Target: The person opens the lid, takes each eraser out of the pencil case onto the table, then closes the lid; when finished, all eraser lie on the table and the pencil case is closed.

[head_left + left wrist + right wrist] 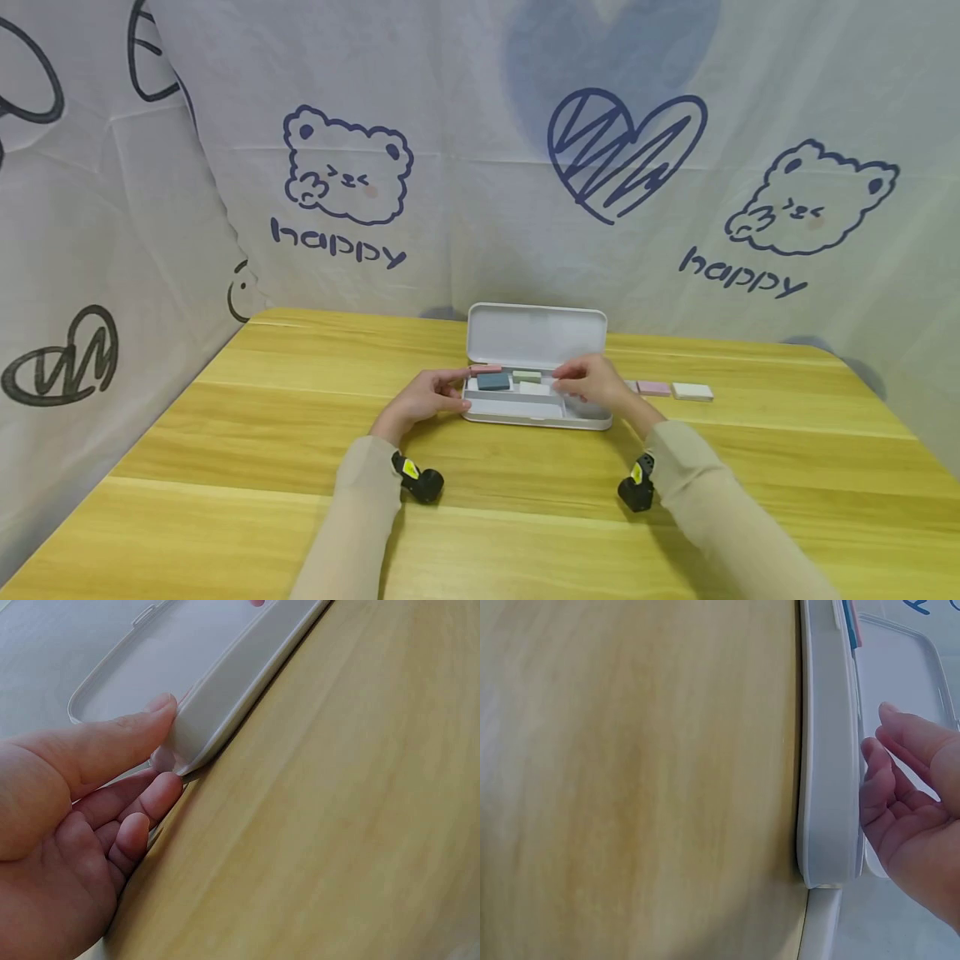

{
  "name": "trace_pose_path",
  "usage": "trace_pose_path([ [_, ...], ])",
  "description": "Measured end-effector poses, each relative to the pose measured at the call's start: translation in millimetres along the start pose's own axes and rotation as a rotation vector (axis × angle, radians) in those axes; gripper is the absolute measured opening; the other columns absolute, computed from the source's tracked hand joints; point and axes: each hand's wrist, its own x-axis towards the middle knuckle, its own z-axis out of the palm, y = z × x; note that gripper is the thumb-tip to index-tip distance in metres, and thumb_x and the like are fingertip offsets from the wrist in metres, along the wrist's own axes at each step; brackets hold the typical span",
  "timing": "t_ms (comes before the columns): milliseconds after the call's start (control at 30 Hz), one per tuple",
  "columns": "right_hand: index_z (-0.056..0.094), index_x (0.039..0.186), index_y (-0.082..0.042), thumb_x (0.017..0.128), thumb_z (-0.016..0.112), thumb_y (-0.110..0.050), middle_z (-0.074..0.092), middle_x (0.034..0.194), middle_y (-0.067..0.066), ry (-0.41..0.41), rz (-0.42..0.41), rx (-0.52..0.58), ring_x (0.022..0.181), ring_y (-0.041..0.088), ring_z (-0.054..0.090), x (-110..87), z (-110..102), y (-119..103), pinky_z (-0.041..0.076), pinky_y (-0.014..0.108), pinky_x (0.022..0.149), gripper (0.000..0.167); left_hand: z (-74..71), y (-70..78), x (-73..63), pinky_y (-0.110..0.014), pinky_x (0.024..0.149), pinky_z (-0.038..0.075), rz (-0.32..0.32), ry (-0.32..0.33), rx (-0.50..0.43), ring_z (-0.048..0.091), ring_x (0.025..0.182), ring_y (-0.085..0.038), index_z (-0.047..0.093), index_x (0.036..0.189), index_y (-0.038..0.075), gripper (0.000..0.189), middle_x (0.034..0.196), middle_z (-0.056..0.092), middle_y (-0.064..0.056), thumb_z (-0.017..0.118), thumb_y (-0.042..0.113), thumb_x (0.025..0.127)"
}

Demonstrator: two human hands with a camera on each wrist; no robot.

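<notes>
A white pencil case (513, 407) sits with its lid (536, 333) raised at the back. My left hand (422, 395) grips its left end, thumb against the wall in the left wrist view. Inside are eraser-like blocks: a dark blue one (492, 382), a green one (527, 377), a white one (534, 388) and a pink one (486, 368). Over the case's right part is my right hand (596, 383), fingertips beside the white block. Its fingers (877, 784) are loosely bent, with the thumb apart and nothing visible between them in the right wrist view.
Right of the case on the wooden table (525, 533) lie a pink block (654, 388) and a white block (692, 392), with another partly behind the right hand. A printed cloth (480, 208) hangs behind the table.
</notes>
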Motion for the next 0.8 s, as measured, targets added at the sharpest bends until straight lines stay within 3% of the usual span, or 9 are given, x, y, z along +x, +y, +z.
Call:
trace_pose_path([
  [267,0.063,0.095,0.013,0.075,0.069,-0.002,0.060,0.070,0.005,0.001,-0.066,-0.031,0.063,0.009,0.047,6.1,5.1,4.5,0.041,0.022,0.056,0.025,0.2,-1.2,0.1,-0.023,0.053,0.028,0.006,0.001,-0.011,0.034,0.061,-0.014,0.051,0.127,0.011,0.053,0.087,0.053,-0.009,0.068,0.006,0.077],
  [533,0.063,0.097,0.011,0.075,0.070,-0.005,0.061,0.073,0.006,-0.025,-0.014,-0.045,0.063,0.011,0.045,8.6,7.2,5.9,0.040,0.025,0.058,0.028,0.7,0.0,-0.2,-0.024,0.054,0.028,0.001,0.003,0.008,0.035,0.062,-0.014,0.051,0.127,0.012,0.053,0.087,0.053,-0.008,0.068,0.008,0.078],
  [633,0.064,0.097,0.010,0.076,0.070,-0.006,0.063,0.079,0.011,-0.049,-0.015,-0.083,0.064,0.010,0.045,8.8,6.6,3.6,0.040,0.025,0.059,0.028,0.3,10.7,-6.6,-0.024,0.054,0.028,0.008,-0.006,0.002,0.035,0.062,-0.015,0.049,0.128,0.007,0.052,0.089,0.053,-0.013,0.067,0.005,0.079],
  [800,0.064,0.099,0.010,0.080,0.066,-0.010,0.064,0.092,0.017,-0.107,-0.002,-0.161,0.073,0.014,0.051,10.9,6.6,-0.1,0.044,0.029,0.066,0.028,0.1,6.5,-4.9,-0.024,0.054,0.029,0.024,-0.010,0.005,0.035,0.061,-0.015,0.049,0.128,0.008,0.053,0.086,0.052,-0.013,0.066,0.005,0.079],
])
